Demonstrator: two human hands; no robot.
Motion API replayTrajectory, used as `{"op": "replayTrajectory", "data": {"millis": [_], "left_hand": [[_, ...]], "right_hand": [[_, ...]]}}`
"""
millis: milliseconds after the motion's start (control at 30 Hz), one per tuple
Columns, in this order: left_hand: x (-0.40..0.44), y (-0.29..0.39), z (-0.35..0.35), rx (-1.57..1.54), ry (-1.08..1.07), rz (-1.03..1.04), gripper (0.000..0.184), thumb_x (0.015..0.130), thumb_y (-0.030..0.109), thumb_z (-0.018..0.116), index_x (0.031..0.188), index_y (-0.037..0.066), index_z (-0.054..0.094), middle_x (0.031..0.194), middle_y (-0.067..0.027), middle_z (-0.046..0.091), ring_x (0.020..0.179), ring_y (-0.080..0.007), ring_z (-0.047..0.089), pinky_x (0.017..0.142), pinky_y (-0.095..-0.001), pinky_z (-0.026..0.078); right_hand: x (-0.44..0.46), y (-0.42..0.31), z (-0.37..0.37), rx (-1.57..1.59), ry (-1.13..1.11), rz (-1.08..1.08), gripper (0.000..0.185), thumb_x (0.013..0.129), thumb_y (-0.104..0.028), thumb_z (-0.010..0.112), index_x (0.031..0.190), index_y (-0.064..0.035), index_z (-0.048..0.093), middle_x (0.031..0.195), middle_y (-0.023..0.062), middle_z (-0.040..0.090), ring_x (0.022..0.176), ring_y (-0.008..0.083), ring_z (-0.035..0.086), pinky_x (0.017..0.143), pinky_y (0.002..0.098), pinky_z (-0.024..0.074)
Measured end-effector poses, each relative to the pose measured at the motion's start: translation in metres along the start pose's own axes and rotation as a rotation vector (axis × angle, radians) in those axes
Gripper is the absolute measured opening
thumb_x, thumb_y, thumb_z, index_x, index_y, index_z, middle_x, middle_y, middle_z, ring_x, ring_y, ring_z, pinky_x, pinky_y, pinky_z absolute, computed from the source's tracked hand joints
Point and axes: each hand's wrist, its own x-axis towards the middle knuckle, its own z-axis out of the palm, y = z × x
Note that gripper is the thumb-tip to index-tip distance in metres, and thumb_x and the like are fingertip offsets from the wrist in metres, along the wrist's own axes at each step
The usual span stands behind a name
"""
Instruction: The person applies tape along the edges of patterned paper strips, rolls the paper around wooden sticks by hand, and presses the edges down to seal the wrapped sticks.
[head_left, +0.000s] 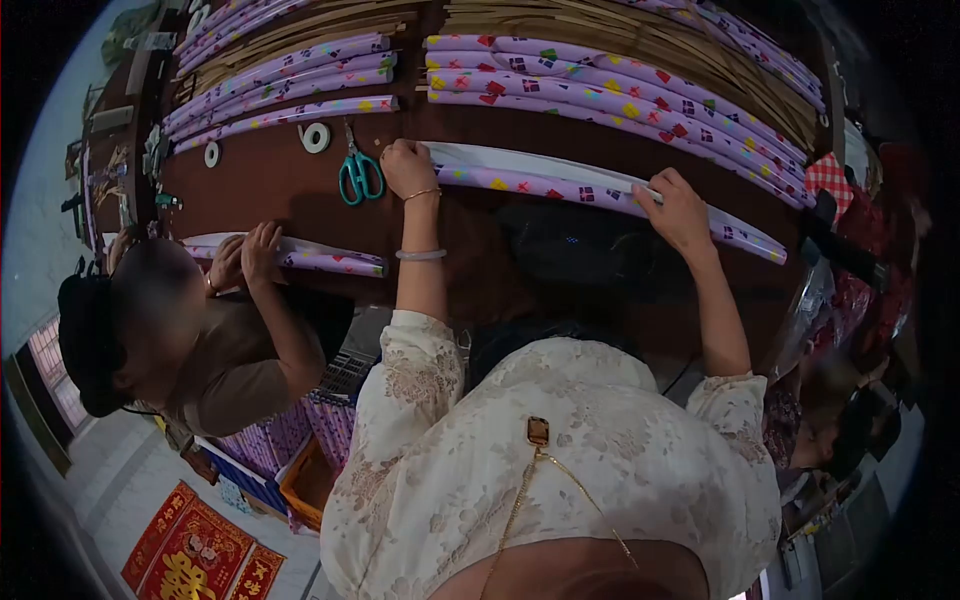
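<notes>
Scissors (359, 178) lie beside the left hand (409, 168); it and the right hand (676, 207) grip patterned wrapping paper (560, 187).

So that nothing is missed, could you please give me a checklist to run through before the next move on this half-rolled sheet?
1. Left hand at the left end of the shiny lilac patterned sheet: ok.
2. Right hand on the sheet, towards its other end: ok.
3. Sheet fully rolled, no white inner side showing: not ok.
4. Teal-handled metal scissors beside the left hand: ok.
5. Round white roll lying near the scissors: ok.
6. Anything inside the sheet: cannot tell.
</notes>
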Motion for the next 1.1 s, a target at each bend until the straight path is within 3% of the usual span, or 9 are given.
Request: {"op": "replayTrajectory", "data": {"millis": [233, 433, 533, 900, 1100], "left_hand": [[0.0, -0.003, 0.002, 0.032, -0.021, -0.005, 0.012, 0.067, 0.014, 0.062, 0.067, 0.002, 0.062, 0.072, -0.0152, 0.058, 0.071, -0.0314, 0.056, 0.067, -0.0404, 0.045], [0.0, 0.001, 0.002, 0.081, 0.006, -0.002, 0.011, 0.068, 0.014, 0.061, 0.067, 0.003, 0.062, 0.071, -0.0156, 0.058, 0.07, -0.0314, 0.056, 0.066, -0.0401, 0.045], [0.001, 0.0, 0.002, 0.066, -0.01, -0.003, 0.011, 0.067, 0.014, 0.061, 0.066, 0.003, 0.062, 0.072, -0.0163, 0.059, 0.07, -0.0319, 0.056, 0.066, -0.0406, 0.045], [0.001, 0.003, -0.002, 0.056, -0.041, -0.033, 0.012, 0.066, 0.014, 0.062, 0.067, 0.002, 0.062, 0.072, -0.0171, 0.059, 0.071, -0.032, 0.057, 0.067, -0.0402, 0.046], [0.004, -0.005, 0.006, 0.057, -0.056, -0.03, 0.018, 0.069, 0.019, 0.061, 0.073, 0.002, 0.064, 0.075, -0.0196, 0.061, 0.072, -0.0334, 0.059, 0.067, -0.0417, 0.047]], "right_hand": [[-0.013, 0.039, -0.022, 0.071, -0.064, 0.107, 0.039, 0.084, -0.039, 0.046, 0.077, -0.0019, 0.057, 0.081, 0.0094, 0.052, 0.075, 0.0281, 0.054, 0.065, 0.0367, 0.0418], [-0.021, 0.07, -0.023, 0.351, -0.133, 0.149, 0.037, 0.084, -0.036, 0.047, 0.075, -0.0007, 0.054, 0.08, 0.0117, 0.052, 0.075, 0.0284, 0.052, 0.067, 0.0359, 0.0398], [-0.024, 0.063, -0.027, 0.196, -0.119, 0.13, 0.027, 0.082, -0.026, 0.051, 0.083, 0.0016, 0.054, 0.083, 0.0128, 0.052, 0.077, 0.0262, 0.053, 0.069, 0.0338, 0.0402], [-0.033, 0.059, 0.001, -0.07, 0.25, 0.265, 0.042, 0.071, -0.034, 0.065, 0.085, 0.0044, 0.056, 0.098, 0.0141, 0.051, 0.09, 0.0296, 0.05, 0.078, 0.0366, 0.0407], [-0.029, 0.041, 0.004, -0.116, 0.259, 0.433, 0.043, 0.069, -0.037, 0.065, 0.084, 0.0025, 0.057, 0.103, 0.0135, 0.047, 0.097, 0.0326, 0.044, 0.082, 0.0414, 0.0405]]}}
